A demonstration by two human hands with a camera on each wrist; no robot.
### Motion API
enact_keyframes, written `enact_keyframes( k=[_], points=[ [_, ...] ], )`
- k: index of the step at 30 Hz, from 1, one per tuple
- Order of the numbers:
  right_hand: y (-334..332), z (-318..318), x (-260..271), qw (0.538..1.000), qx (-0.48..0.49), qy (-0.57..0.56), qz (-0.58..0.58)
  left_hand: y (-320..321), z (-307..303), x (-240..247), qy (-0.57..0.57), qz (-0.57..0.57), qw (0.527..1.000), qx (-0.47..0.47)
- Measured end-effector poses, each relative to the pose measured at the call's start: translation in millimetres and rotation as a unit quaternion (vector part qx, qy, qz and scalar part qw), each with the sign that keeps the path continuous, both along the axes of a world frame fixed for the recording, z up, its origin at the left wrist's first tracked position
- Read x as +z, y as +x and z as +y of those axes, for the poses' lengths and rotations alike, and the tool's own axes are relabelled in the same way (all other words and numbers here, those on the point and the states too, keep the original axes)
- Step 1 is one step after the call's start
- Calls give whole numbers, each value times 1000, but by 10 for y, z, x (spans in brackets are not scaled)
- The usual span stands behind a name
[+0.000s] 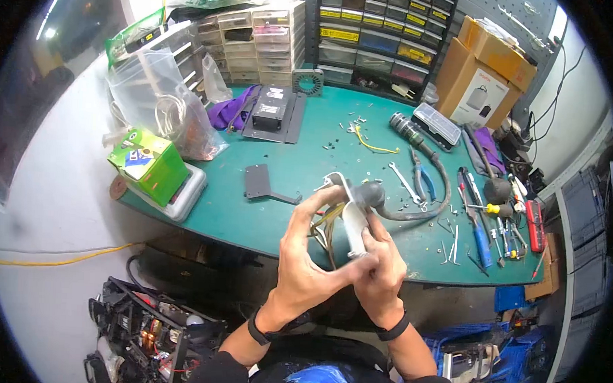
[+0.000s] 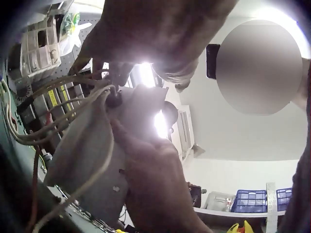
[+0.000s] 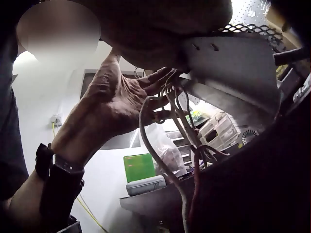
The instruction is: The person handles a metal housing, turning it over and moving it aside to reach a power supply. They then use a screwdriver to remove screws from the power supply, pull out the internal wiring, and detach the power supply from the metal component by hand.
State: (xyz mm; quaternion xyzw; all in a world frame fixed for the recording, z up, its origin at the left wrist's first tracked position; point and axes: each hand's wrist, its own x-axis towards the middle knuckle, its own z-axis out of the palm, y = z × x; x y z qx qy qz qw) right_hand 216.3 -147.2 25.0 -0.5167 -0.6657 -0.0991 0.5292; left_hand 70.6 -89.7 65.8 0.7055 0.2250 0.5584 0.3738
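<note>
A bent grey sheet-metal plate [image 1: 354, 229] is held up above the table's front edge. My right hand [image 1: 383, 271] grips the plate, its thumb lying against the face. On the far side of it my left hand [image 1: 298, 261] has its fingers bent round a bundle of wires [image 3: 177, 109] close to the plate, while its thumb reaches toward the right hand. Several thin wires hang down from there. A black round fitting [image 1: 369, 193] stands at the plate's right side, and from it a thick black cable [image 1: 437, 209] runs to a large round connector [image 1: 406, 127].
Pliers [image 1: 423, 179], a wrench [image 1: 404, 182], screwdrivers [image 1: 482, 246] and loose screws lie to the right on the green table [image 1: 250, 223]. A flat black bracket [image 1: 259, 182] and a black box [image 1: 272, 108] lie left. Drawer cabinets [image 1: 278, 50] and a cardboard box [image 1: 455, 75] stand behind.
</note>
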Motion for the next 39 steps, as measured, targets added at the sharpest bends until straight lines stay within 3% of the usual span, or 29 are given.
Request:
enact_keyframes(
  k=[2,4,7,16,19,28,39],
  points=[
    [-60,-9,-14,1000,5,-10,9,-23,-33,-62,-61,-51,996,26],
    [-94,18,-19,1000,21,-11,-9,-135,-35,-156,-76,-44,996,11],
    [-147,-12,-28,999,36,-31,-16,-273,-130,-215,-191,-130,972,-32],
    [-326,-54,-164,995,65,-76,-26,-553,-251,-458,-224,-210,950,-51],
    [-364,-60,-206,994,62,-79,-31,-534,-313,-444,-270,-259,927,-13],
    [-364,-98,-262,992,71,-93,-50,-600,-273,-560,-274,-231,932,43],
    [-410,-79,-336,991,73,-92,-61,-664,-272,-631,-281,-241,928,45]
  ],
)
